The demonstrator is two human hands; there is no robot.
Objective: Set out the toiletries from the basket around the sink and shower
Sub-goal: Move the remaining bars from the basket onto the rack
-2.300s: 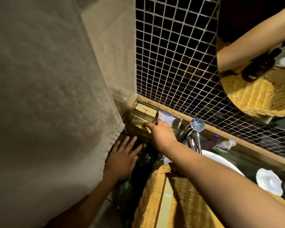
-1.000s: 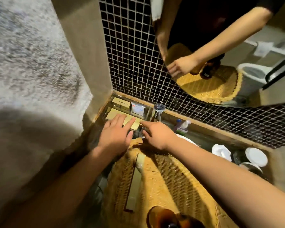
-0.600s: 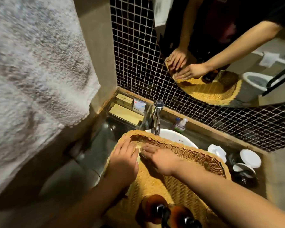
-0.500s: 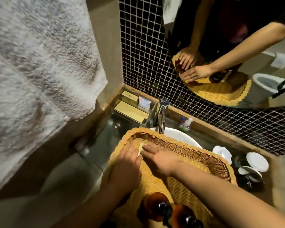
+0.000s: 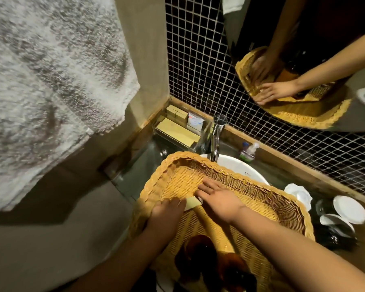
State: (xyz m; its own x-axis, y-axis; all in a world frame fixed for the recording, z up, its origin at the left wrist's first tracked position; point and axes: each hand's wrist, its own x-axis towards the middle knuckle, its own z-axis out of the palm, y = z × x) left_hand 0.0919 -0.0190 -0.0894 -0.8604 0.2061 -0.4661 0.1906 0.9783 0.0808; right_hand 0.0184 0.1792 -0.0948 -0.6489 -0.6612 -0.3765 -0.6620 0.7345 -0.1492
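Both hands are seen inside the wicker basket (image 5: 282, 207), which is set over the white sink basin (image 5: 238, 167). A long pale packet (image 5: 193, 203) lies on the basket floor; the left hand (image 5: 167, 216) and right hand (image 5: 219, 200) are laid flat on it, fingers extended, nothing clasped. Two amber pump bottles (image 5: 200, 258) lie at the basket's near end. Boxed toiletries (image 5: 177, 131) are observed in the corner tray beside the faucet (image 5: 216, 135).
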